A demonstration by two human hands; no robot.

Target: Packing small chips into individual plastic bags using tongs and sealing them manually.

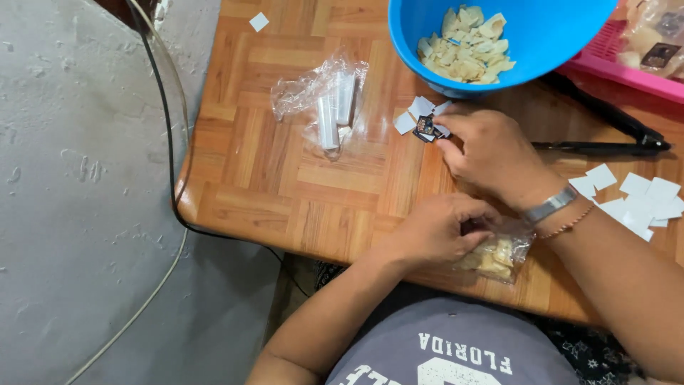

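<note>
- A small dark label [426,128] is pinched by the fingertips of the right hand [488,153], beside white paper slips [415,113] under the blue bowl [541,32] of chips.
- A small clear bag of chips [495,254] is gripped at its mouth by the closed left hand [434,232], at the wooden table [285,192] edge.
- One label alone is best lifted, and the bag's mouth kept open.

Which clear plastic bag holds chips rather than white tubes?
The small bag under the left hand at the table's near edge; the other bag lies mid-table, untouched.
</note>
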